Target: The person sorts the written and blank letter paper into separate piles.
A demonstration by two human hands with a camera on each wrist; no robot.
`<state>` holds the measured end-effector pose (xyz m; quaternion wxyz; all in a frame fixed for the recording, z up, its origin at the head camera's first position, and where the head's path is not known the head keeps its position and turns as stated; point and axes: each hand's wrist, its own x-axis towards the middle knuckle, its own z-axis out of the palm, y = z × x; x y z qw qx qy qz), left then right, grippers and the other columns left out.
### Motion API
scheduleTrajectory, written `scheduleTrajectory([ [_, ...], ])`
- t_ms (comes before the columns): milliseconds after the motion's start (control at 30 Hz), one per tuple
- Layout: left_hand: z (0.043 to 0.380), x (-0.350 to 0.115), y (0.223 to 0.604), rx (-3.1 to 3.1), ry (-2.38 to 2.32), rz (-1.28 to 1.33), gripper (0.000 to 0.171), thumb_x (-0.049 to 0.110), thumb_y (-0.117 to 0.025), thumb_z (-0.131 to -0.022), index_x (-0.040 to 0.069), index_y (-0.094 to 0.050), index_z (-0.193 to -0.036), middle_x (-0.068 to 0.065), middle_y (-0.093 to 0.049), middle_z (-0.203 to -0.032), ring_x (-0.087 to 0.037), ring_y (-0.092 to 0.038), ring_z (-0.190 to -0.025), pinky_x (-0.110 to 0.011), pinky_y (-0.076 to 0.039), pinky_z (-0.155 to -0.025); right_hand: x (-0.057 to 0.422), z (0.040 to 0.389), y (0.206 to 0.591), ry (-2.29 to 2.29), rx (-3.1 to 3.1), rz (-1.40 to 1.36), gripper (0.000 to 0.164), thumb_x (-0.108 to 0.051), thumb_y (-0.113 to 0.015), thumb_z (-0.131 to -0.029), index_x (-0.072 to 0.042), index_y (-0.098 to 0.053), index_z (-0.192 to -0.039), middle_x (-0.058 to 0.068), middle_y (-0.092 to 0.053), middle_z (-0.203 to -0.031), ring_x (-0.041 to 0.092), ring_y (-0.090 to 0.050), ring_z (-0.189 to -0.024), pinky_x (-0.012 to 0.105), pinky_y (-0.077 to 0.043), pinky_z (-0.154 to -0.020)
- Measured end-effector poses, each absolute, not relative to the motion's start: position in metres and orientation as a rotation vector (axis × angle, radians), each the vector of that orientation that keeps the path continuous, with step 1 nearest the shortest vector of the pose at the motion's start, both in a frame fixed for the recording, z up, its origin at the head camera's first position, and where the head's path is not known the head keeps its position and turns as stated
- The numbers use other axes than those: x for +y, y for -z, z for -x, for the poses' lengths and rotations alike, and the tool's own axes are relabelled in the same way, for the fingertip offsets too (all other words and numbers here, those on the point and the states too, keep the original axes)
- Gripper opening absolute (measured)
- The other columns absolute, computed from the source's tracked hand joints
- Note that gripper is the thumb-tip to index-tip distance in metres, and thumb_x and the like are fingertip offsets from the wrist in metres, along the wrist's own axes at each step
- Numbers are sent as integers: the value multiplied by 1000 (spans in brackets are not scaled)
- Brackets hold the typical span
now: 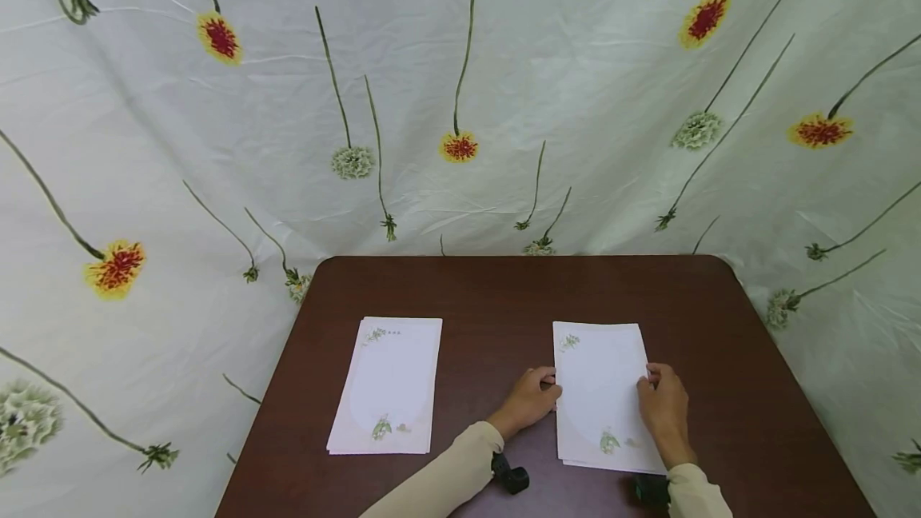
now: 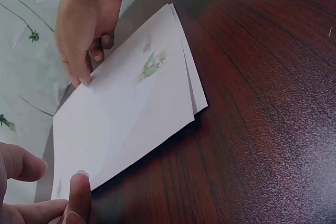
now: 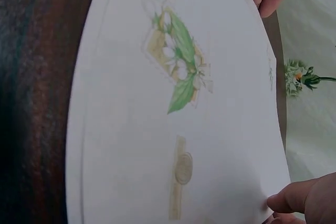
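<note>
A small stack of white letter paper (image 1: 600, 406) with printed flower sprigs lies on the right half of the brown table, its sheets slightly out of line at the near edge. My right hand (image 1: 663, 406) pinches the stack's right edge; in the right wrist view the thumb (image 3: 289, 196) lies on top, with fingers partly hidden beneath. At the opposite long edge is my left hand (image 1: 528, 402). In the left wrist view its fingertips (image 2: 80, 182) are right at the paper's edge, with the thumb (image 2: 29, 165) held apart from them.
Another stack of matching letter paper (image 1: 388, 386) lies to the left on the table (image 1: 496, 286). Dark wrist devices (image 1: 512, 476) sit under both wrists. A white cloth (image 1: 410, 102) with printed flowers hangs behind and beside the table.
</note>
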<state>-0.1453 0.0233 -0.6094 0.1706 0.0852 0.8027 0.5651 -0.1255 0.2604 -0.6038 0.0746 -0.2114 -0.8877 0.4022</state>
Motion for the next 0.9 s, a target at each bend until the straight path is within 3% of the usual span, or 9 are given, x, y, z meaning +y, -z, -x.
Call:
scheduleTrajectory([
  [233,142,21,609,2265,-1598,-228,49,14,-62,-97,-8,-60,-140,-12,-65,-119,-16,-72,-72,-22,-54,-71,258,125,614,-1183,-2725,674,42,-3,-53,-100,17,-51,-136,39,-50,-130,56,-52,-122,66,-43,-103],
  [533,140,17,610,2218,-1636,-207,47,13,-62,-99,-6,-59,-142,-13,-66,-124,-19,-72,-73,-25,-56,-72,254,122,615,-1160,-2772,699,43,-7,-50,-102,14,-49,-140,38,-40,-139,58,-51,-123,66,-44,-101],
  [767,137,2,607,2239,-1656,-249,41,12,-60,-100,-6,-61,-137,-15,-68,-120,-27,-74,-81,-30,-57,-77,254,118,613,-1151,-2759,717,40,-9,-50,-102,11,-50,-137,36,-41,-137,56,-52,-122,66,-45,-100],
  [900,139,-16,605,2311,-1623,-259,33,12,-59,-100,-3,-66,-128,-9,-68,-110,-24,-73,-81,-30,-56,-75,255,116,612,-1124,-2739,684,34,-10,-51,-103,9,-55,-131,34,-47,-131,54,-54,-116,65,-46,-97],
])
